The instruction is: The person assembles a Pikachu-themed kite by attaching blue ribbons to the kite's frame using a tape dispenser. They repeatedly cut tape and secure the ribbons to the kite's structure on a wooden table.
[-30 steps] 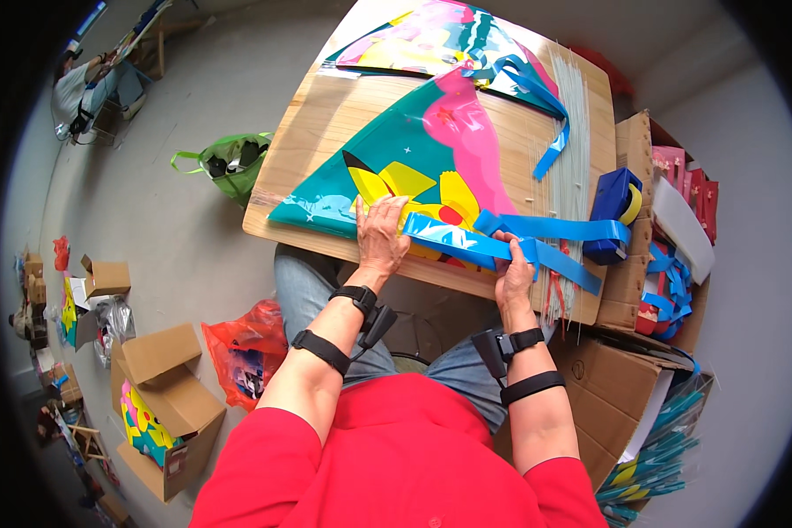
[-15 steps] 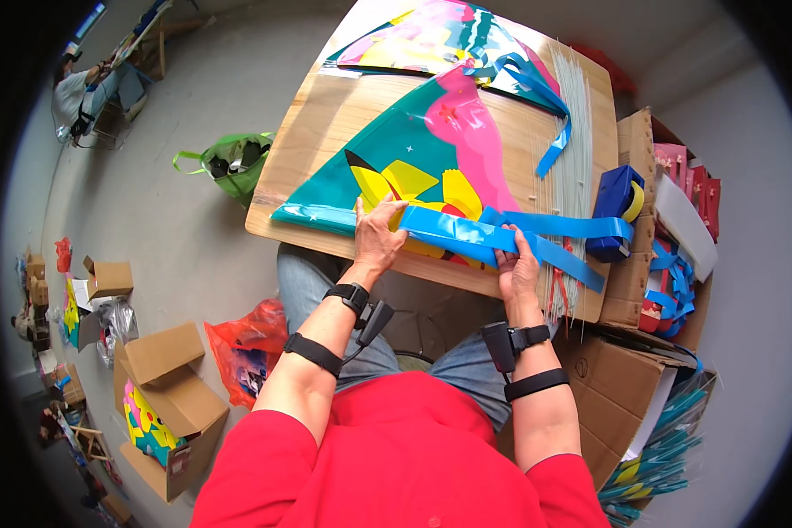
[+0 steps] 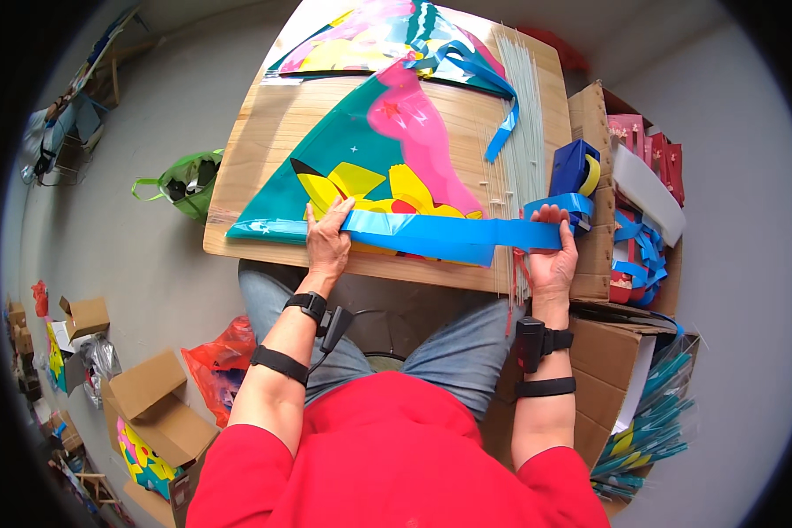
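Observation:
A triangular plastic kite (image 3: 330, 145), teal and pink with a yellow cartoon figure, lies on the wooden table (image 3: 229, 158). Along its near edge runs a flat blue ribbon (image 3: 431, 232), stretched nearly straight. My left hand (image 3: 329, 239) grips the ribbon's left end against the kite edge. At the right, my right hand (image 3: 553, 261) holds the ribbon between thumb and fingers, palm turned up. Beyond that hand, part of the ribbon loops back by the blue tape dispenser (image 3: 565, 167). Another kite (image 3: 348, 48) with blue ribbon tails lies farther back.
Thin pale rods (image 3: 524, 114) lie along the table's right side. An open carton (image 3: 590, 132) with red packs and blue ribbons stands at the right, above another carton (image 3: 594, 361). A green bag (image 3: 194, 198) sits left of the table, a red bag (image 3: 216, 356) nearer me.
My right hand has moved right along the ribbon, pulling it straighter along the kite edge. My left hand stays at the ribbon's left end. The whole view has shifted.

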{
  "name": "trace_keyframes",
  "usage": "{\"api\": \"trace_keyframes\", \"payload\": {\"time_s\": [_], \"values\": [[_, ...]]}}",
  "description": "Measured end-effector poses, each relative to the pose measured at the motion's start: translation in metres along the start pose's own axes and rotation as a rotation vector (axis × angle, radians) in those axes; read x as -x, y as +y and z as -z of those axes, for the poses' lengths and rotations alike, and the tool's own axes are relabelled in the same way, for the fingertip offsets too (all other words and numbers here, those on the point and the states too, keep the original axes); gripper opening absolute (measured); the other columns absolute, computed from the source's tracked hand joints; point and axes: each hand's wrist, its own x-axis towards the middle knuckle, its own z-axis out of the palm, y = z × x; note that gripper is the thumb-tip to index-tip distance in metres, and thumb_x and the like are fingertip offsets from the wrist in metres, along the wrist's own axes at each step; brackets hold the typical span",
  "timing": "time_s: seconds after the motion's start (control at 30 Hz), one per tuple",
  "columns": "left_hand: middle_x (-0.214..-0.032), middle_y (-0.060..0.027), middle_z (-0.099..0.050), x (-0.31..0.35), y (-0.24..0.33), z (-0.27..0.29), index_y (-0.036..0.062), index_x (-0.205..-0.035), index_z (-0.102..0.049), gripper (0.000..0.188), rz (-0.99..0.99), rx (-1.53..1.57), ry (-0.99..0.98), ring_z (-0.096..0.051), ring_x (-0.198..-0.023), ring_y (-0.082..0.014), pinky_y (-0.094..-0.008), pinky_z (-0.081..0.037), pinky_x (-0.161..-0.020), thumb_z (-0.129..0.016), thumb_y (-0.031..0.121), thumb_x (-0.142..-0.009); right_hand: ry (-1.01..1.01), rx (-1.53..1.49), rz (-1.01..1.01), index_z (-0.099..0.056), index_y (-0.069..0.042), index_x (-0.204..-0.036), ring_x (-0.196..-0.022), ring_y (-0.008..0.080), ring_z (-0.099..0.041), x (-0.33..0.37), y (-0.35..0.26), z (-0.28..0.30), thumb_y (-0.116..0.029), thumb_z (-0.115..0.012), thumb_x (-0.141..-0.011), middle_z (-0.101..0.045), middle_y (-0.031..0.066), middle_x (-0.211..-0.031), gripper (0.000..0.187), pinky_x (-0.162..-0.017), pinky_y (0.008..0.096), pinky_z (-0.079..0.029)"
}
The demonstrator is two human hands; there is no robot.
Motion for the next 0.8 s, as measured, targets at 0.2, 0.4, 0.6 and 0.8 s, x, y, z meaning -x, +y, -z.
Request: {"api": "trace_keyframes", "payload": {"time_s": [0.2,0.4,0.6,0.8], "values": [[-0.122,-0.0061,-0.067,-0.003,0.003,0.006,0.0147,-0.12,-0.067,0.037,-0.006,-0.027,-0.027,-0.056,-0.126,-0.0243,-0.0576,-0.012,-0.118,-0.06,0.006,-0.085,0.109,0.159,-0.017,-0.055,0.001,-0.117,-0.105,0.0285,-0.063,0.011,0.025,0.012,-0.009,-0.057,-0.097,-0.065,0.0161,-0.109,0.023,-0.097,0.044,-0.051],[-0.116,-0.0052,-0.07,-0.005,0.013,0.006,0.0159,-0.113,-0.07,0.033,0.01,-0.064,-0.044,-0.055,-0.126,-0.0259,-0.0586,-0.004,-0.119,-0.063,0.013,-0.081,0.121,0.29,-0.007,-0.055,0.002,-0.117,-0.103,0.0287,-0.064,0.02,0.036,0.019,-0.009,-0.052,-0.099,-0.065,0.0174,-0.111,0.022,-0.095,0.0421,-0.052],[-0.116,-0.0045,-0.07,-0.005,0.021,0.006,0.0166,-0.111,-0.07,0.032,0.049,-0.095,-0.051,-0.056,-0.125,-0.0255,-0.0586,-0.003,-0.119,-0.063,0.013,-0.08,0.109,0.443,0.087,-0.056,0.001,-0.118,-0.102,0.0271,-0.066,0.041,0.046,0.014,-0.012,-0.049,-0.1,-0.066,0.0181,-0.111,0.023,-0.093,0.04,-0.053],[-0.116,-0.0029,-0.07,-0.004,0.026,0.009,0.0161,-0.11,-0.07,0.035,-0.053,-0.054,-0.038,-0.057,-0.123,-0.0229,-0.0584,-0.004,-0.119,-0.06,0.009,-0.077,0.155,0.603,0.015,-0.056,0.004,-0.116,-0.103,0.0268,-0.066,0.048,0.063,0.032,-0.01,-0.049,-0.099,-0.066,0.0192,-0.113,0.023,-0.091,0.0372,-0.054]]}}
